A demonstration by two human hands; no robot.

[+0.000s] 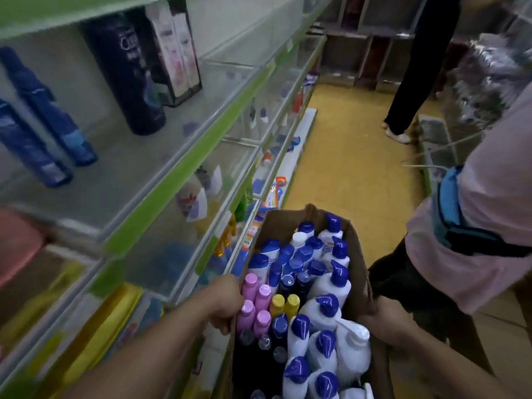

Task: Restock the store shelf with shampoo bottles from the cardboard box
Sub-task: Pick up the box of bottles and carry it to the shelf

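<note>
A brown cardboard box (358, 263) sits low in the middle, packed with upright bottles. White bottles with blue caps (326, 309) fill its right side. Pink bottles (254, 300) and two yellow-capped ones (285, 303) stand at its left. My left hand (223, 305) grips the box's left wall. My right hand (385, 319) grips its right wall. The store shelf (178, 168) with green edge strips runs along the left. Tall dark blue bottles (43, 119) and a black bottle (126, 76) stand on its upper level.
A person in a pink shirt with a blue waist bag (472, 214) stands close at the right. Another person's dark-trousered legs (414, 67) stand farther down the yellow-floored aisle (351, 156). Lower shelves hold assorted small products. Wrapped goods (483, 82) are stacked at the right.
</note>
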